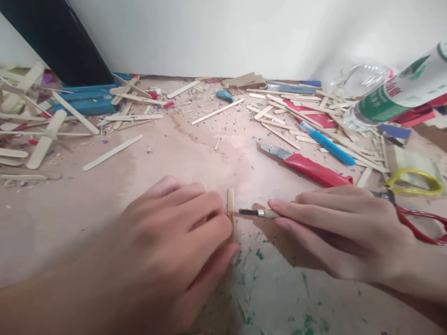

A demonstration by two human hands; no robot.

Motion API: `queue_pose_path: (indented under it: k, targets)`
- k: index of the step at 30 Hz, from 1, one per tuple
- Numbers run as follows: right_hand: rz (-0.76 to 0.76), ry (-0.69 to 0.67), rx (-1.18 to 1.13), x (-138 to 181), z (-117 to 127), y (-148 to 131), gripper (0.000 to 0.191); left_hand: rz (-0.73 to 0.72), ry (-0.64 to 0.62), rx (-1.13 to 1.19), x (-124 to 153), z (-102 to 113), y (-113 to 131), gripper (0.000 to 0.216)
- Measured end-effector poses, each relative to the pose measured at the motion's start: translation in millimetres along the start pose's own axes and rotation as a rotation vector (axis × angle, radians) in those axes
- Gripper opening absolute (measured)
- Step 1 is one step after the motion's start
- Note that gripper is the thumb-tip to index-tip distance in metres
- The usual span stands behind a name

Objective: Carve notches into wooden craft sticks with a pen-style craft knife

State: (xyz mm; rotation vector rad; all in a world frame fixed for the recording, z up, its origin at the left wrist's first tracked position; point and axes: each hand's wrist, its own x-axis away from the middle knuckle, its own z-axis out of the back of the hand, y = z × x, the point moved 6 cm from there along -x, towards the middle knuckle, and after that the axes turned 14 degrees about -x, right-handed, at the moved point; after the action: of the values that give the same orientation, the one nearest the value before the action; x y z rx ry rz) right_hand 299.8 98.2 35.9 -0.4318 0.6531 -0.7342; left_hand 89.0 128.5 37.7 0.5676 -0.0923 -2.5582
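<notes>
1. The tabletop is a worn, pinkish surface, stained green near the bottom edge and littered with wood chips and shavings.
2. The left hand lies low across the front, its fingers curled down and pressed against a small upright wooden stick piece, pinning it in place on the tabletop.
3. The right hand comes in from the right, its fingers narrowed around the pale handle of a small craft knife, held roughly level.
4. The knife's dark metal tip touches the side of the stick piece, right between the two hands.
5. A clear plastic bottle with a green label leans in at the upper right, above the clutter.
6. A dark box stands at the upper left against the white wall, with blue strips beneath it.
7. A red utility cutter lies just beyond the right hand, blade end pointing left.
8. Scissors with a yellow and a red handle loop lie partly hidden behind the right hand.
9. A blue pen rests diagonally among a pile of loose flat wooden sticks to the right.
10. More wooden sticks lie heaped at the left; one long stick lies alone, well apart from the hands.
</notes>
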Motion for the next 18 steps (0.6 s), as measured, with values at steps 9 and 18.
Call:
queue_pose_path:
  k: [9,18]
  targets:
    - [0.07,0.059,0.175,-5.5,2.1,-4.3,0.012,-0.063,-0.1,-0.129,0.8,-10.1,9.8,0.021]
    - [-0.107,0.099,-0.046,-27.8,3.3,-5.8,0.018,-0.012,-0.086,-0.227,20.9,5.9,-10.6,0.024]
